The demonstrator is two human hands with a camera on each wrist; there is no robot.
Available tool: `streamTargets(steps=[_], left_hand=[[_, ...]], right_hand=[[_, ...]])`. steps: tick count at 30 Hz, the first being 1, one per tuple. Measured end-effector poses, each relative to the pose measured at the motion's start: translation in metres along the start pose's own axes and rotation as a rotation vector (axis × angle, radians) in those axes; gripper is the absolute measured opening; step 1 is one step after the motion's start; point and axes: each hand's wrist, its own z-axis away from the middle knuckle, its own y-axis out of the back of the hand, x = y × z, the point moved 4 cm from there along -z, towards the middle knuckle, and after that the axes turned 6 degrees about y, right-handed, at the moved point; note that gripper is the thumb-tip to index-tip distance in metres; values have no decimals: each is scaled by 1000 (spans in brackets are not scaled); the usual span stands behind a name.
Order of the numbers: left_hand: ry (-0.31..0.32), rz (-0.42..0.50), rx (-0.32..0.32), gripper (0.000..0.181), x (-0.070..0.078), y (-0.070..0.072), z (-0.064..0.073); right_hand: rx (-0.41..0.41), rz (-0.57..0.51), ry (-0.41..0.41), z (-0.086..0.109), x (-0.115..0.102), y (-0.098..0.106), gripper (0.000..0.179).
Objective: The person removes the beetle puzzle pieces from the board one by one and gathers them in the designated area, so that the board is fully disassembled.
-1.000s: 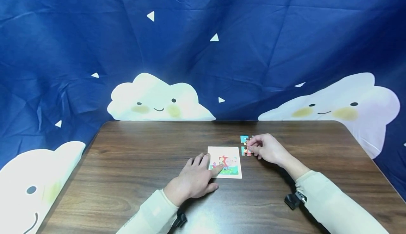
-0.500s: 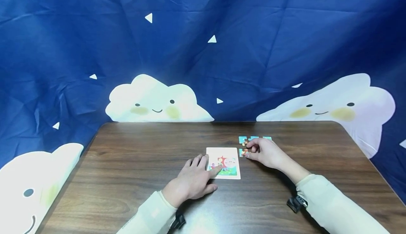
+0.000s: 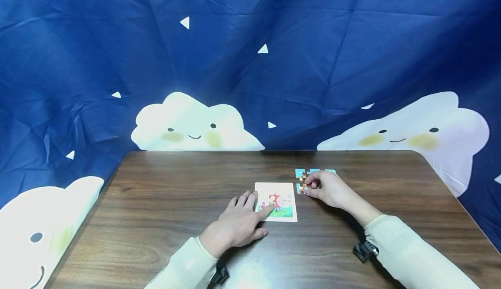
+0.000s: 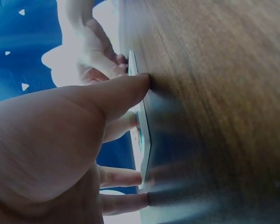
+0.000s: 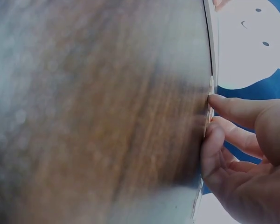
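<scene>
A person in pale sleeves (image 3: 415, 252) worked with both hands over a jigsaw at a dark wood-grain table (image 3: 156, 193). The left hand (image 3: 238, 226) lay with its fingers extended and apart, holding nothing, its index fingertip on the puzzle board (image 3: 270, 187) and its thumb on the wood just off the near edge. Flat near the middle of the table, the board had a white border and a bare white upper part; lower down it showed a pink figure, a patch of red and a strip of green, its left portion partly hidden by the hand. Just beyond its right edge, the right hand (image 3: 328, 189) bent over the lower loose pieces (image 3: 300, 189), thumb and forefinger pinching them at opposite edges; whether the pinch took in one piece or more could not be told. Behind them, well apart from the left hand, blue-topped pieces (image 3: 300, 174) lay in a row, partly covered by the right hand. The right wrist view caught thumb and fingertips touching the thin edge of the pieces, low against the table. Black devices (image 3: 365, 251) sat at both wrists. A blue cloth (image 3: 235, 62) printed with smiling white clouds (image 3: 195, 121) and small white triangles (image 3: 185, 22) hung behind.
</scene>
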Motion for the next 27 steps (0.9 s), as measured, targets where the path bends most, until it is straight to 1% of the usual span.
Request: streamTargets(steps=[4,9,15,19,22,27], left_hand=[[-6,5,11,65,0,0,0],[-11,11,17,65,0,0,0],[-4,5,24,64,2,1,1],[6,4,47,64,2,1,3],[11,21,47,64,4,1,2],[11,38,50,63,12,2,-1]], right_hand=[[10,-2,-1,1,0,1,14],[3,-4,-11,1,1,1,14],[6,-17,-12,1,0,1,14],[2,-56,-7,1,-8,0,15],[-3,-76,-2,1,-16,0,14],[-35,-90,17,-5,-30,-4,9]])
